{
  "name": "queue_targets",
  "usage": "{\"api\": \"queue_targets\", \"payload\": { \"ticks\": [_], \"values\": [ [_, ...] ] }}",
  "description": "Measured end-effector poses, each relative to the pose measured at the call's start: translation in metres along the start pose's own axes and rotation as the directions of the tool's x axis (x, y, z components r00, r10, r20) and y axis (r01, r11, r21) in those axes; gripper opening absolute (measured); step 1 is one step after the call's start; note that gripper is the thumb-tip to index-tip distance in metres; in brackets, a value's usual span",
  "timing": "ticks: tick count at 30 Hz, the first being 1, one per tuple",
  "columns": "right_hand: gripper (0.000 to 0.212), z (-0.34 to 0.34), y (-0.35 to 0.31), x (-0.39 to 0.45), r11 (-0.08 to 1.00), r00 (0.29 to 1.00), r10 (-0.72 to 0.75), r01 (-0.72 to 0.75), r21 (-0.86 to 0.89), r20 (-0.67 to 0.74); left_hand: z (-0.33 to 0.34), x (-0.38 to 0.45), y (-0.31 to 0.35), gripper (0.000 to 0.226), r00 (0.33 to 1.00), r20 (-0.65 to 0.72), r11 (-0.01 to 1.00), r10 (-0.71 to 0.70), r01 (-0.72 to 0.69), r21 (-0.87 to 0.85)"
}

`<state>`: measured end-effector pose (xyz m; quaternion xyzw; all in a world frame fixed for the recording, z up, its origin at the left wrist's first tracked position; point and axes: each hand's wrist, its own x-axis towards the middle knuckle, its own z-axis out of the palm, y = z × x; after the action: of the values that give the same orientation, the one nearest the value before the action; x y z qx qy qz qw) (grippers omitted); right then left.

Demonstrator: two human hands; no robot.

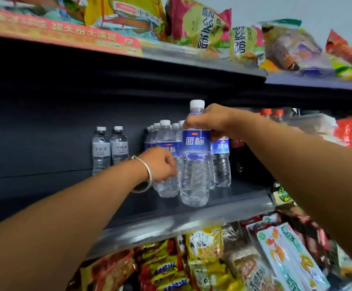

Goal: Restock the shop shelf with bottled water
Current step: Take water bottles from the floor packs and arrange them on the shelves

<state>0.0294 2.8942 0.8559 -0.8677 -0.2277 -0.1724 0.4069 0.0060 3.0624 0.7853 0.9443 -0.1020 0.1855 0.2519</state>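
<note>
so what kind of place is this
Most likely a small grocery or convenience shop. Dark tiered shelving holds a group of blue-label water bottles, snack bags are piled on the shelf above, and more packaged snacks fill the one below. The right hand holds a water bottle.

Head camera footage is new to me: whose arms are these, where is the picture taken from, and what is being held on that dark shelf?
There is no machine here. A person wears one wide-angle camera on the head, so you look forward and down along their two bare arms.

The right hand grips a blue-label water bottle near its neck, its base at the middle shelf. The left hand, a bangle on its wrist, is curled on a front bottle of the cluster already standing there. Two white-label bottles stand apart to the left. Snack bags fill the shelf above; more packets lie below.
</note>
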Motion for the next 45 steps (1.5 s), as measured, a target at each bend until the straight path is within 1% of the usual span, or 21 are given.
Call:
{"api": "queue_targets", "payload": {
  "ticks": [3, 7, 13, 15, 18, 19, 21, 23, 26, 30, 33, 36, 38, 39, 40, 41, 43, 45],
  "values": [
    [0.025, 0.015, 0.0, 0.023, 1.0, 0.999, -0.02, 0.02, 0.023, 0.024, -0.001, 0.01, -0.019, 0.02, 0.998, -0.014, 0.998, -0.061, 0.061, 0.001],
    [0.023, 0.035, 0.004, 0.048, 0.999, 0.999, -0.033, 0.033, 0.006, 0.043, 0.004, 0.02, -0.041, 0.02, 0.992, -0.009, 0.992, -0.129, 0.129, -0.003],
    [0.027, 0.054, 0.02, 0.069, 0.999, 0.995, -0.034, 0.037, -0.029, 0.096, 0.016, 0.03, -0.056, 0.018, 0.983, 0.009, 0.984, -0.181, 0.181, 0.003],
    [0.032, 0.052, 0.022, 0.073, 0.999, 0.994, -0.014, 0.017, -0.027, 0.105, 0.018, 0.033, -0.056, 0.015, 0.982, 0.013, 0.982, -0.19, 0.19, 0.002],
    [0.049, 0.048, 0.022, 0.073, 0.999, 0.988, 0.013, -0.008, -0.032, 0.156, 0.022, 0.035, -0.051, 0.013, 0.979, 0.021, 0.979, -0.203, 0.204, -0.009],
    [0.049, 0.047, 0.023, 0.071, 0.999, 0.985, 0.014, -0.009, -0.031, 0.171, 0.023, 0.036, -0.049, 0.013, 0.978, 0.021, 0.978, -0.208, 0.208, -0.013],
    [0.038, 0.046, 0.023, 0.069, 1.0, 0.983, -0.003, 0.006, -0.019, 0.181, 0.025, 0.037, -0.046, 0.015, 0.976, 0.02, 0.976, -0.216, 0.216, -0.022],
    [0.029, 0.046, 0.023, 0.066, 1.0, 0.985, -0.03, 0.029, 0.009, 0.168, 0.027, 0.037, -0.043, 0.017, 0.975, 0.017, 0.975, -0.222, 0.222, -0.026],
    [0.024, 0.047, 0.024, 0.065, 0.998, 0.987, -0.06, 0.055, 0.043, 0.149, 0.027, 0.036, -0.042, 0.017, 0.973, 0.012, 0.973, -0.229, 0.229, -0.021],
    [0.024, 0.049, 0.026, 0.061, 0.996, 0.99, -0.077, 0.07, 0.058, 0.118, 0.029, 0.032, -0.041, 0.012, 0.97, 0.008, 0.97, -0.242, 0.243, -0.017],
    [0.029, 0.052, 0.031, 0.059, 0.993, 0.994, -0.086, 0.08, 0.087, 0.065, 0.03, 0.028, -0.039, 0.012, 0.967, 0.007, 0.967, -0.254, 0.254, -0.007],
    [0.045, 0.055, 0.037, 0.056, 0.993, 0.997, -0.074, 0.071, 0.099, 0.033, 0.031, 0.02, -0.033, 0.01, 0.963, 0.012, 0.963, -0.27, 0.27, 0.003],
    [0.049, 0.056, 0.041, 0.049, 0.991, 0.996, -0.082, 0.079, 0.108, 0.024, 0.031, 0.014, -0.028, 0.007, 0.96, 0.01, 0.96, -0.281, 0.281, 0.001],
    [0.051, 0.056, 0.043, 0.045, 0.99, 0.996, -0.092, 0.091, 0.109, 0.004, 0.031, 0.01, -0.026, 0.01, 0.959, 0.009, 0.959, -0.282, 0.282, 0.006],
    [0.055, 0.055, 0.044, 0.04, 0.991, 0.994, -0.103, 0.105, 0.082, -0.035, 0.031, 0.007, -0.024, 0.016, 0.96, 0.007, 0.96, -0.28, 0.279, 0.021],
    [0.06, 0.055, 0.047, 0.035, 0.993, 0.989, -0.117, 0.119, 0.017, -0.092, 0.031, 0.003, -0.022, 0.02, 0.962, 0.002, 0.961, -0.273, 0.273, 0.044],
    [0.061, 0.053, 0.054, 0.019, 0.972, 0.965, -0.18, 0.145, -0.185, -0.192, 0.034, -0.007, -0.013, 0.024, 0.973, -0.029, 0.967, -0.231, 0.232, 0.103],
    [0.058, 0.053, 0.068, -0.001, 0.896, 0.938, -0.28, 0.179, -0.406, -0.205, 0.04, -0.02, -0.002, 0.024, 0.984, -0.081, 0.976, -0.162, 0.171, 0.136]
  ]
}}
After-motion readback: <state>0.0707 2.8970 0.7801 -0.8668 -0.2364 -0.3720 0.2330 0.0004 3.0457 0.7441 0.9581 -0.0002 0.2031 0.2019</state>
